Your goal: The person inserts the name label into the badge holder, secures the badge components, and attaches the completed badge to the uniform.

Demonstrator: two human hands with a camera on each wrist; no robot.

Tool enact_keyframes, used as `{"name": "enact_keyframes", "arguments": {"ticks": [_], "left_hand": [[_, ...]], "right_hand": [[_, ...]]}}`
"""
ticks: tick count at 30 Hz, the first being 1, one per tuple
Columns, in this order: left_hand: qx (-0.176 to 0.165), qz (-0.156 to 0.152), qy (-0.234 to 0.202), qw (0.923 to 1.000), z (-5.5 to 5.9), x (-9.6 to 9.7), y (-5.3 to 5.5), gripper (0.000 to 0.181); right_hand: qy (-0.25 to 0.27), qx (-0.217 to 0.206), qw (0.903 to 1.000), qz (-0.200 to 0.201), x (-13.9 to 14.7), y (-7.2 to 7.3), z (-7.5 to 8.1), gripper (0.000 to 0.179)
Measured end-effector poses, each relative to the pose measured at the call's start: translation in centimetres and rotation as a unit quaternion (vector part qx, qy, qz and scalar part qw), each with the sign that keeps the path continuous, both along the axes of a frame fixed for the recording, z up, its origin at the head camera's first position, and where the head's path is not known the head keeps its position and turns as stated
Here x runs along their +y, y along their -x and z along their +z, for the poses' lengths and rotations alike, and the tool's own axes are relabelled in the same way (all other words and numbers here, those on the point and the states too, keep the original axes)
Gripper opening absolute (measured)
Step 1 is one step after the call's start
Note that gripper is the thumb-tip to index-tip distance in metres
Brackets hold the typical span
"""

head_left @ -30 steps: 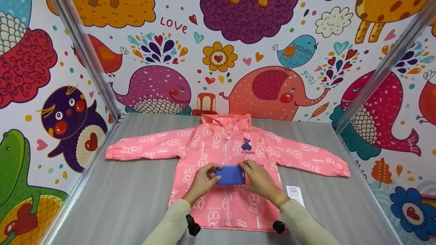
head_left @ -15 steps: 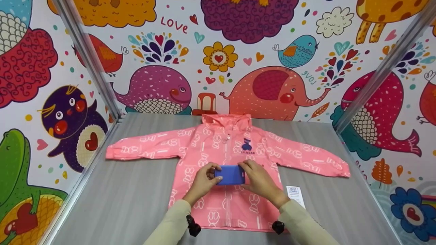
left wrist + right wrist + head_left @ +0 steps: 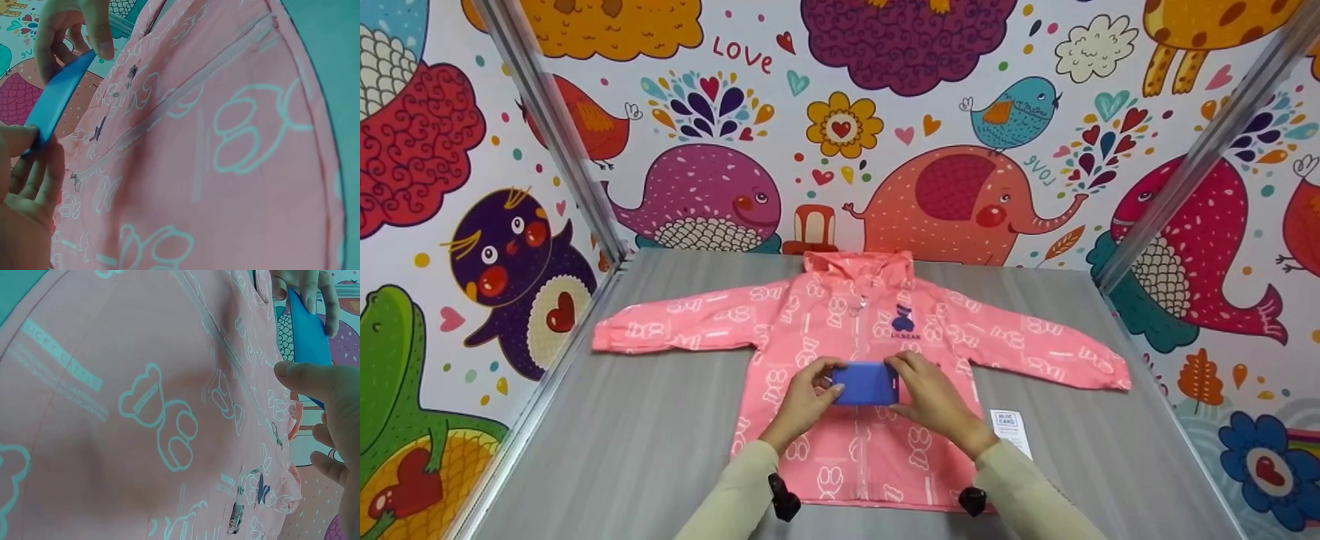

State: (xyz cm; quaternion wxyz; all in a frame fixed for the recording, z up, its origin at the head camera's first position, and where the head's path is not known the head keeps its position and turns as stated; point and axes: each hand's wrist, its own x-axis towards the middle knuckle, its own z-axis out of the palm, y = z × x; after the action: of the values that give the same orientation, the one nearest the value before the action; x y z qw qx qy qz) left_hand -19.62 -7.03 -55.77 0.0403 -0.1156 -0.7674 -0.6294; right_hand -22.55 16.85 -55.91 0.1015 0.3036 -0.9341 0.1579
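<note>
A flat blue card holder (image 3: 864, 384), with a small slot near its right end, is held lengthwise over a pink child's jacket (image 3: 829, 457). My left hand (image 3: 804, 401) pinches the left end between thumb and fingers. At the other end, my right hand (image 3: 926, 391) grips the holder, fingers at the top corner and thumb at the lower one. The left wrist view shows the holder (image 3: 59, 98) edge-on and tilted, spanning both hands above the cloth. In the right wrist view, the right thumb lies across the near part of the holder (image 3: 309, 332).
The jacket is spread with both sleeves out, its front zipper (image 3: 856, 427) closed, on a grey wood-grain table (image 3: 645, 420). Beside its right hem lies a white printed card (image 3: 1011, 431). Cartoon-printed walls and metal posts (image 3: 555, 127) enclose the table.
The card holder has tilted very slightly, and my left thumb has shifted a little left along it. Both hands keep their hold; the jacket and white card stay put.
</note>
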Motion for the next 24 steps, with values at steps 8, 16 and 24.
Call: {"name": "enact_keyframes", "arguments": {"ticks": [8, 16, 24], "left_hand": [[-0.015, -0.011, -0.021, 0.9996, 0.42, -0.24, 0.02, 0.036], [-0.013, -0.015, -0.023, 0.9995, 0.23, -0.01, -0.01, 0.035], [-0.010, -0.013, -0.019, 0.9997, 0.10, 0.18, 0.20, 0.035]], "right_hand": [[0.016, 0.002, 0.9999, 0.004, -0.32, -0.09, -0.19, 0.081], [0.006, 0.018, 0.9998, 0.002, -0.40, -0.11, -0.21, 0.082], [-0.002, 0.025, 0.9997, -0.001, -0.28, -0.04, -0.19, 0.079]]}}
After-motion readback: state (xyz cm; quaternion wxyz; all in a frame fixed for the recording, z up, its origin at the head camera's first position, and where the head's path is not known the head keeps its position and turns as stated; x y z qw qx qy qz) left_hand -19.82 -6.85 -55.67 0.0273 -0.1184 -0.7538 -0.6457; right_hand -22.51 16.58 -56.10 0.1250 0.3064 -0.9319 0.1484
